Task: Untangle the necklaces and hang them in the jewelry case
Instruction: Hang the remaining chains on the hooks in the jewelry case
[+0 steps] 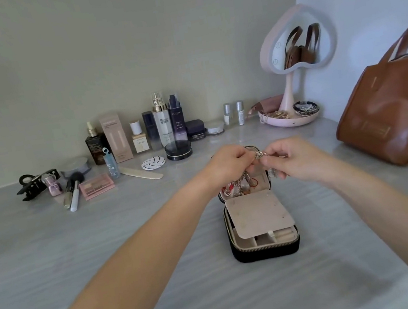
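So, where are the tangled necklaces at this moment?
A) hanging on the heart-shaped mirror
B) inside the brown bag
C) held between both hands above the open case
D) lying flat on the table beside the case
C: the left hand and the right hand both pinch the necklaces above the open jewelry case, and some chains hang down toward it.

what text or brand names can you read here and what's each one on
"L'OREAL": on the purple bottle.
"REVITA LIFT": fainter, lower on the same bottle.
"H": first letter on the white bottle; the rest is blurred.
Print on the pink box, black bottle and brown bag: too blurred to read.
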A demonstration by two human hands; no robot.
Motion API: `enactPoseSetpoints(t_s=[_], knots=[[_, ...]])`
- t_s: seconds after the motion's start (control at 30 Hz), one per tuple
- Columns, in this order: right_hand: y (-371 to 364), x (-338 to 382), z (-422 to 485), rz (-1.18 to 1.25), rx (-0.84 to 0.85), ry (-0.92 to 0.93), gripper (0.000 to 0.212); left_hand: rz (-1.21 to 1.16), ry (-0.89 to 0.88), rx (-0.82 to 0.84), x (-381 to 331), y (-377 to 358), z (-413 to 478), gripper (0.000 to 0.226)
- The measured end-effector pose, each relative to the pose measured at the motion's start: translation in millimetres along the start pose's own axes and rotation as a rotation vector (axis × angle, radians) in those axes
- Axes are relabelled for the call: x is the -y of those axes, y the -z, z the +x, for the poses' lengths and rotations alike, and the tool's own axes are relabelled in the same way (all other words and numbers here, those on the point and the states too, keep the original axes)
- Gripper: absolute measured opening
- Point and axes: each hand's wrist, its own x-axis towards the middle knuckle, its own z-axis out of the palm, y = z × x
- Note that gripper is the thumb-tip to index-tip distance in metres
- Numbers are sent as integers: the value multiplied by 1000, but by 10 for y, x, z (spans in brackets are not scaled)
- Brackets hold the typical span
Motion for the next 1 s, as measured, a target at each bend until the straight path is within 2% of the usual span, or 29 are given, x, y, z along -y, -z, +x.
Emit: enactPoseSetpoints(t_s=[0.13,0.23,0.37,0.4,0.5,0.53,0.6,0.67,0.8,1.0], knots=[[-40,-40,49,42,0,18,18,26,16,23,49,-4,-10,29],[-83,-64,116,-73,-18,61,29,61,6,3,88,51,-7,24],[-78,-61,167,-143,-30,80,26,91,-122,-325,108,199,0,17],[-77,-51,173,-164,-33,86,25,122,-126,-347,139,224,25,28],[-83,-14,201,-259,-62,127,14,297,38,-185,239,213,114,91],[-89,0,213,-298,-79,141,13,334,101,-135,257,182,132,104],[-104,14,239,-354,-98,156,15,389,177,-93,278,108,165,111],[-125,33,259,-381,-90,162,16,447,201,-119,285,55,194,102],[-182,68,310,-463,-82,182,18,483,166,-236,309,22,223,63],[-244,-6,313,-546,-211,241,18,441,105,-336,348,-5,228,40]])
